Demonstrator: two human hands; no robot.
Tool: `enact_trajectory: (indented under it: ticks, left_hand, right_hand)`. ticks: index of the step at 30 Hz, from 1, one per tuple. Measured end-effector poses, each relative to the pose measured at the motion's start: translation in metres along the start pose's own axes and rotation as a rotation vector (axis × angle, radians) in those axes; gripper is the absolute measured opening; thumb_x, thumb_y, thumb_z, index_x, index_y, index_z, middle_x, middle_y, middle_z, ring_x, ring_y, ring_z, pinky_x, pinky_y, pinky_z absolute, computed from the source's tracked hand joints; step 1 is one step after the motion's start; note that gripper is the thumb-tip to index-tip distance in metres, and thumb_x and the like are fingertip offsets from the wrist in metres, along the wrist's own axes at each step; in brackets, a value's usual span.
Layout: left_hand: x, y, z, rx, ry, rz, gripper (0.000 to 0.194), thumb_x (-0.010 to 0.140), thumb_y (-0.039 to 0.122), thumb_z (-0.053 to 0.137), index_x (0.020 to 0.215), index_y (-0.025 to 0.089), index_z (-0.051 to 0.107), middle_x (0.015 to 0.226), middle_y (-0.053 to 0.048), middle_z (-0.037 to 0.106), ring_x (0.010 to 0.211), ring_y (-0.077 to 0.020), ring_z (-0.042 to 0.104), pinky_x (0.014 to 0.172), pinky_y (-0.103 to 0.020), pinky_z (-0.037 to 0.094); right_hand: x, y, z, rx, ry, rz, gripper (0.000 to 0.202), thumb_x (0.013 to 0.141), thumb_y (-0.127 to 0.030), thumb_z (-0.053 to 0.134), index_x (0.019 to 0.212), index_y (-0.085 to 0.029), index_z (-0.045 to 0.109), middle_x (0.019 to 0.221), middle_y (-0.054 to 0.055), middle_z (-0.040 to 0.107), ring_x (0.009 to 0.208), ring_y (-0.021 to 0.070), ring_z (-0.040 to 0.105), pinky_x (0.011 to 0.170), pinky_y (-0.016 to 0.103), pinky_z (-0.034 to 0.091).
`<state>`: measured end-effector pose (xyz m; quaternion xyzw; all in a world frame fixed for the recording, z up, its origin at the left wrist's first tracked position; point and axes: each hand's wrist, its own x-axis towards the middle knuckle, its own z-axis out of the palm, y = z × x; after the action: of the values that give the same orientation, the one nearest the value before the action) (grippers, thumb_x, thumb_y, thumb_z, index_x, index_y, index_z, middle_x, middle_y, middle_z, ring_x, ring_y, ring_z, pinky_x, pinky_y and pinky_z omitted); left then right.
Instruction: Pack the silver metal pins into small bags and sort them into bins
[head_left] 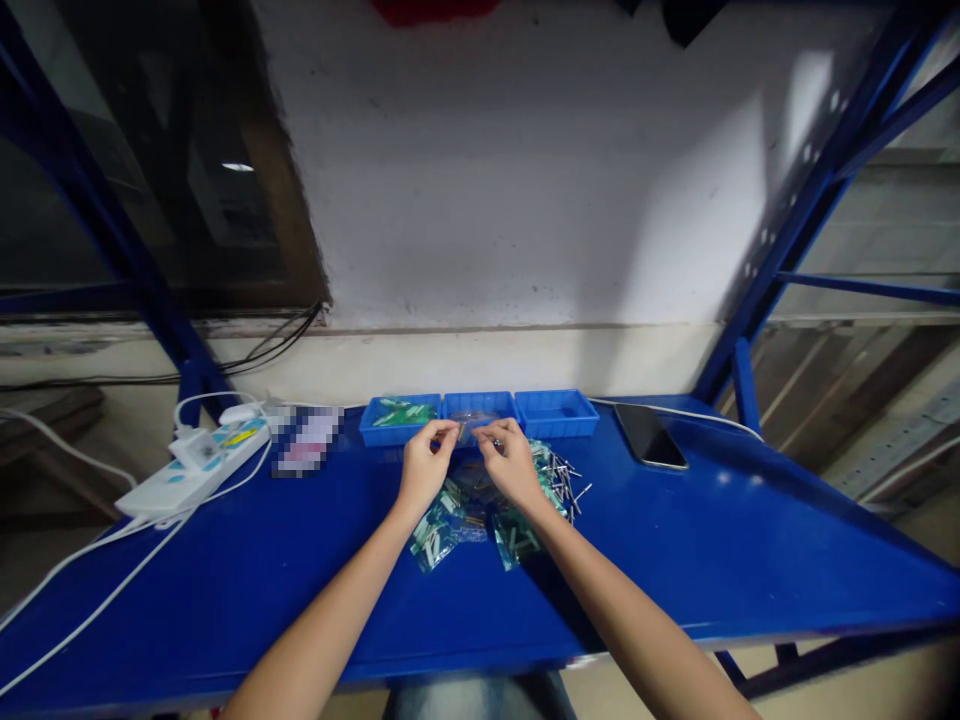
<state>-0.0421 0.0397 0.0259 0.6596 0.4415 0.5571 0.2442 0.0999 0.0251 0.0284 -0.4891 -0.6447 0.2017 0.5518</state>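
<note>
Over the middle of the blue table, my left hand (427, 465) is closed in a pinch, thumb against fingers, on something too small to name. My right hand (510, 462) faces it a short gap away, its fingers also pinched; what they hold I cannot make out. Beneath both hands lies a heap of small green-tinted plastic packets (435, 535) with pale pieces inside. Loose thin metal pins (566, 480) are scattered beside my right hand. Just behind my fingertips is the middle blue bin (480, 398), with clear plastic in it.
The left blue bin (371, 432) has green packets in it; a right blue bin (559, 428) stands alongside. A black phone (651, 436) lies to the right. A white power strip (161, 485) with cables is at left, near a blurred-out item (306, 440). Blue frame posts flank the table (720, 560).
</note>
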Motion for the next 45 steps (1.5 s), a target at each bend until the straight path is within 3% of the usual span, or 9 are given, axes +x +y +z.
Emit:
enact_trajectory:
  ticks: [4, 8, 16, 18, 24, 29, 36, 41, 45]
  left_hand:
    - [-0.007, 0.006, 0.001, 0.26, -0.086, 0.323, 0.017, 0.088, 0.024, 0.048, 0.09, 0.02, 0.064, 0.085, -0.004, 0.062, 0.082, -0.0161, 0.057, 0.072, -0.027, 0.044]
    - [-0.011, 0.009, 0.001, 0.384, -0.132, 0.451, 0.018, 0.088, 0.02, 0.046, 0.091, 0.021, 0.064, 0.085, -0.004, 0.062, 0.083, -0.0172, 0.055, 0.078, -0.029, 0.044]
    - [-0.01, -0.007, 0.001, 0.59, -0.289, 0.114, 0.028, 0.083, 0.042, 0.05, 0.093, 0.02, 0.065, 0.096, -0.009, 0.062, 0.095, -0.0269, 0.054, 0.084, -0.039, 0.04]
    - [-0.013, -0.013, 0.002, 0.651, -0.341, 0.018, 0.036, 0.078, 0.049, 0.054, 0.094, 0.02, 0.066, 0.099, -0.012, 0.061, 0.1, -0.0319, 0.051, 0.084, -0.044, 0.038]
    - [-0.016, -0.019, 0.004, 0.72, -0.4, -0.051, 0.036, 0.076, 0.044, 0.056, 0.101, 0.019, 0.062, 0.109, -0.014, 0.058, 0.108, -0.0346, 0.046, 0.085, -0.047, 0.037]
    - [-0.008, -0.023, 0.005, 0.556, -0.364, -0.058, 0.033, 0.075, 0.013, 0.052, 0.106, 0.019, 0.056, 0.084, -0.005, 0.063, 0.081, -0.0207, 0.058, 0.073, -0.031, 0.042]
    - [-0.005, -0.003, 0.002, 0.279, -0.048, 0.167, 0.013, 0.082, 0.017, 0.047, 0.089, 0.019, 0.058, 0.085, -0.002, 0.057, 0.065, -0.0113, 0.053, 0.064, -0.023, 0.044]
    - [-0.009, 0.004, 0.002, 0.262, -0.119, 0.236, 0.016, 0.083, 0.016, 0.046, 0.085, 0.02, 0.061, 0.091, -0.004, 0.055, 0.082, -0.0153, 0.055, 0.069, -0.025, 0.045]
    - [-0.008, 0.001, 0.005, 0.244, -0.154, 0.22, 0.017, 0.079, 0.017, 0.051, 0.09, 0.022, 0.063, 0.098, -0.005, 0.053, 0.097, -0.0189, 0.053, 0.087, -0.032, 0.043]
  right_hand:
    - [0.002, -0.001, 0.003, 0.174, 0.012, 0.168, 0.033, 0.079, -0.044, 0.051, 0.074, -0.016, 0.068, 0.074, 0.004, 0.06, 0.076, 0.018, 0.056, 0.072, 0.029, 0.043]
    - [0.001, 0.0, 0.009, 0.359, 0.028, 0.279, 0.03, 0.075, -0.043, 0.054, 0.071, -0.014, 0.063, 0.064, 0.002, 0.06, 0.059, 0.0146, 0.053, 0.06, 0.027, 0.043]
    - [0.013, -0.021, -0.04, -0.018, 0.693, -0.314, 0.017, 0.085, -0.029, 0.049, 0.091, -0.018, 0.059, 0.085, 0.006, 0.057, 0.077, 0.0167, 0.055, 0.071, 0.032, 0.046]
    - [0.024, -0.019, -0.05, -0.137, 0.747, -0.393, 0.017, 0.086, -0.027, 0.047, 0.095, -0.019, 0.059, 0.087, 0.007, 0.057, 0.081, 0.0179, 0.055, 0.073, 0.033, 0.046]
    - [0.033, 0.016, -0.03, -0.498, 0.222, -0.276, 0.022, 0.083, -0.025, 0.05, 0.097, -0.016, 0.065, 0.091, 0.012, 0.059, 0.09, 0.0236, 0.051, 0.082, 0.038, 0.041]
    - [0.011, 0.02, -0.008, -0.405, -0.003, -0.157, 0.02, 0.084, -0.026, 0.048, 0.09, -0.017, 0.065, 0.078, 0.007, 0.062, 0.08, 0.0206, 0.054, 0.08, 0.034, 0.04]
    - [0.003, 0.007, 0.007, 0.104, -0.034, 0.213, 0.036, 0.083, -0.047, 0.045, 0.092, -0.017, 0.061, 0.067, 0.002, 0.061, 0.062, 0.0151, 0.056, 0.061, 0.027, 0.042]
    - [0.007, 0.01, 0.011, 0.469, 0.019, 0.321, 0.036, 0.068, -0.036, 0.06, 0.097, -0.014, 0.056, 0.064, -0.002, 0.057, 0.057, 0.0121, 0.054, 0.059, 0.025, 0.044]
    - [0.007, 0.009, 0.007, 0.361, 0.078, 0.206, 0.03, 0.072, -0.03, 0.057, 0.097, -0.015, 0.059, 0.069, 0.001, 0.059, 0.061, 0.0136, 0.055, 0.061, 0.027, 0.046]
